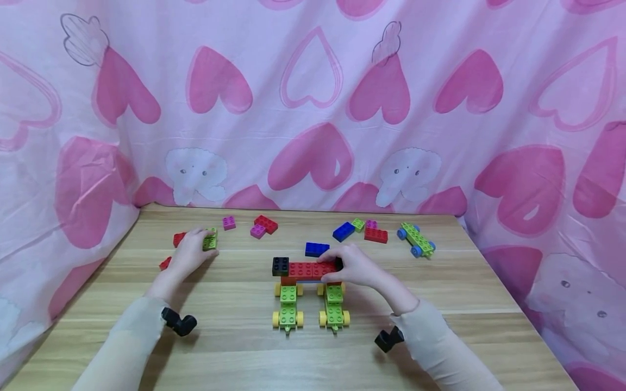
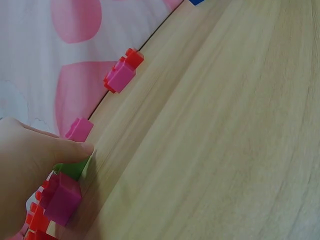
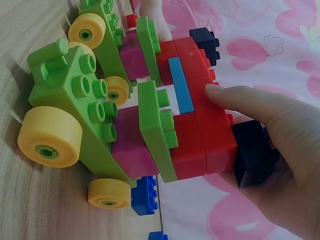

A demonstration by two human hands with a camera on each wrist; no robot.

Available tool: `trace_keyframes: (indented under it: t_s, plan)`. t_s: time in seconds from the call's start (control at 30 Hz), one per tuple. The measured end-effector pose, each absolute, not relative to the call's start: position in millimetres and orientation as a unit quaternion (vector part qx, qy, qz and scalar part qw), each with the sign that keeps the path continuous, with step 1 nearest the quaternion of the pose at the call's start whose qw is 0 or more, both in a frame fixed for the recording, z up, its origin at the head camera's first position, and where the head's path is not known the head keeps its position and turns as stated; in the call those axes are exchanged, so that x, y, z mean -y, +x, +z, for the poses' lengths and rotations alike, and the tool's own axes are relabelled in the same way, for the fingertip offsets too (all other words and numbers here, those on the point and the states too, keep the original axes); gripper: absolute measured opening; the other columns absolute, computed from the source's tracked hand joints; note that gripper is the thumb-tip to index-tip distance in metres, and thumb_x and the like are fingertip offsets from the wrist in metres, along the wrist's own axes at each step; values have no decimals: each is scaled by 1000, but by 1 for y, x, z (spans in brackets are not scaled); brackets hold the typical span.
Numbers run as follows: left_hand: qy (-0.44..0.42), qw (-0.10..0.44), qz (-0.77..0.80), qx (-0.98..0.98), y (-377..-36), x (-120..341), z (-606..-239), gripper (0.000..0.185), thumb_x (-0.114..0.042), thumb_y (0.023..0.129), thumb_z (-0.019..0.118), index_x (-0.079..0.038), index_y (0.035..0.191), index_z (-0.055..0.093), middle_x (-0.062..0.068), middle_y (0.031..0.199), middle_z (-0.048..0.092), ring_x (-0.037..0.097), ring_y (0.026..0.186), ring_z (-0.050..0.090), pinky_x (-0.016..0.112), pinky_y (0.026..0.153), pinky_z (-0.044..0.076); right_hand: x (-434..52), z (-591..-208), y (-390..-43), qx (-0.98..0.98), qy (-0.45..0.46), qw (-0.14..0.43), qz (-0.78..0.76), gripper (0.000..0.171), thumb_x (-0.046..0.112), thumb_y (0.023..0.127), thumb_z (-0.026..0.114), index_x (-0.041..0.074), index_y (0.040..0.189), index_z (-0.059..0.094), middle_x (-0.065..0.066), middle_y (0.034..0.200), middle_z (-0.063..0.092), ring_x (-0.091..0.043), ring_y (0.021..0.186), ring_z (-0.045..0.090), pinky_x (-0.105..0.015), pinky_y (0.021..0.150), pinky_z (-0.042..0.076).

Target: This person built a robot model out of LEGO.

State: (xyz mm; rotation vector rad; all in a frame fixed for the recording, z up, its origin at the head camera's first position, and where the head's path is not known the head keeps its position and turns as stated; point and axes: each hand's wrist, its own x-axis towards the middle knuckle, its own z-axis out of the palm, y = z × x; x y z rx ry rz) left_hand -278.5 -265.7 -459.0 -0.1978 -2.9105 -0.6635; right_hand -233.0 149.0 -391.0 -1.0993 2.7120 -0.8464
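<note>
My left hand (image 1: 198,245) reaches to the far left of the wooden table (image 1: 235,347) and curls its fingers round a green brick (image 1: 211,239). In the left wrist view that green brick (image 2: 75,168) lies under my fingers (image 2: 35,160), beside a magenta brick (image 2: 62,198) and red bricks (image 2: 36,220). My right hand (image 1: 342,264) grips the right end of a brick model (image 1: 305,270): a red bar with a black brick (image 1: 280,265) on its left end, set on two green carts (image 1: 287,307) with yellow wheels. In the right wrist view its thumb (image 3: 240,97) presses the red bricks (image 3: 210,135), and its fingers enclose another black brick (image 3: 252,152).
Loose bricks lie along the back: magenta (image 1: 228,222), red with magenta (image 1: 264,225), blue (image 1: 343,231), red (image 1: 375,234), and a blue one (image 1: 317,249) just behind the model. A green cart with blue wheels (image 1: 416,240) sits back right. A pink heart curtain (image 1: 313,108) encloses the table.
</note>
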Motion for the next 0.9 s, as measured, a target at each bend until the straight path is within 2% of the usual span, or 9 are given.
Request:
trace_keyframes:
  t_s: [0.47, 0.9]
  plan:
    - [-90, 81, -202, 972, -279, 265, -459, 40, -7, 85, 74, 8, 120, 61, 33, 125, 56, 50, 119, 50, 61, 101, 42, -149, -390, -233, -886, -366, 47, -280, 34, 27, 82, 79, 11, 112, 73, -3, 109, 73, -13, 98, 64, -27, 83, 52]
    - [-132, 44, -216, 966, -281, 255, -459, 39, -13, 83, 77, 6, 115, 66, 28, 116, 63, 44, 113, 55, 57, 99, 45, -149, -389, -233, -887, -365, 51, -279, 34, 26, 82, 79, 11, 112, 73, -3, 109, 73, -12, 95, 63, -25, 82, 51]
